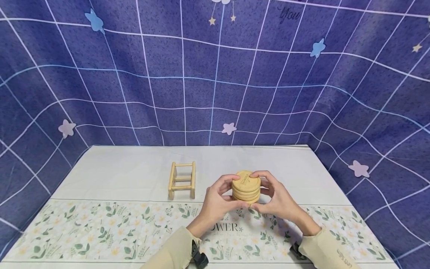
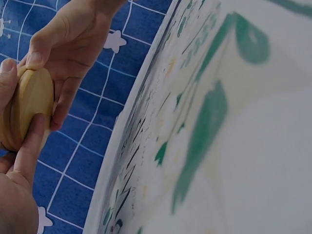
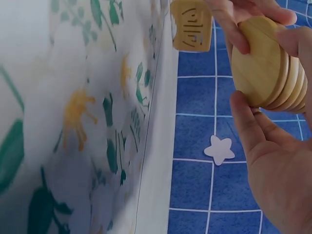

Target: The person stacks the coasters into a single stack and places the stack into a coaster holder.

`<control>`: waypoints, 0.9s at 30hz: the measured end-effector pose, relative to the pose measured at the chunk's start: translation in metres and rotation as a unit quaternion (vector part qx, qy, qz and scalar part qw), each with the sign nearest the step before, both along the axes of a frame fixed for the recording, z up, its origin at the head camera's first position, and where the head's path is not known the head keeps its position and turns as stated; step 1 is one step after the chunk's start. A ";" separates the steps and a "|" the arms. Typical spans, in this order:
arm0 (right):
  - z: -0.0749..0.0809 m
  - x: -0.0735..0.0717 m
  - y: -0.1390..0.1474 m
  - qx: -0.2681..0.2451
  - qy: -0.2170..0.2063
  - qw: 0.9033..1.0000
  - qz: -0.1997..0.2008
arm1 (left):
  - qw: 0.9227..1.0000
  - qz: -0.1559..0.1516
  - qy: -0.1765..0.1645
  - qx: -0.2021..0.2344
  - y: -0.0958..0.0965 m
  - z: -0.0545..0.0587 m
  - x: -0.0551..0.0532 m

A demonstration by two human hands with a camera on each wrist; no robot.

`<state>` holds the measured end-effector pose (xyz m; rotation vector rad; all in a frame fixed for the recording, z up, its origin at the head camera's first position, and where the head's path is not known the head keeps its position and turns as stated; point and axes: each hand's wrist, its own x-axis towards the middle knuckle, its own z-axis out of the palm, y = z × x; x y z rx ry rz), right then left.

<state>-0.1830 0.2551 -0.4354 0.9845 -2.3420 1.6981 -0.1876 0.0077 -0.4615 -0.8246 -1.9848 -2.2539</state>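
Observation:
Both hands hold a stack of several round wooden coasters [image 1: 246, 185] slightly above the table. The left hand [image 1: 216, 199] grips its left side and the right hand [image 1: 282, 198] its right side, fingers on the upper edge and thumbs low on the near side. Dark lettering marks the top coaster. In the right wrist view the stack [image 3: 258, 63] shows its smooth pale underside and layered edges. The left wrist view catches the coasters [image 2: 34, 102] between fingers of both hands.
A small wooden rack [image 1: 193, 181] with rods and side panels stands left of the hands. Its carved end panel [image 3: 192, 27] appears in the right wrist view. A floral cloth strip [image 1: 117, 231] crosses the white table [image 1: 127, 168]. Blue grid-patterned curtains [image 1: 201, 93] surround it.

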 end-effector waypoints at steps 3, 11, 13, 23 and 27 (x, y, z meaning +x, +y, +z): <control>0.000 0.002 -0.002 -0.011 0.008 1.000 -0.001 | 1.000 -0.003 0.010 0.009 -0.001 0.001 0.000; -0.004 0.001 -0.004 -0.053 0.029 0.998 0.034 | 1.000 -0.007 0.015 0.012 -0.003 0.007 -0.001; -0.006 0.001 -0.004 -0.064 0.029 0.997 0.044 | 1.000 -0.007 0.012 0.011 -0.003 0.008 0.000; -0.012 0.001 -0.005 -0.109 -0.002 0.992 0.061 | 0.999 -0.015 0.023 0.018 -0.004 0.010 0.000; -0.015 0.003 -0.009 -0.129 -0.016 0.990 0.058 | 0.999 -0.025 0.022 0.034 -0.005 0.009 -0.002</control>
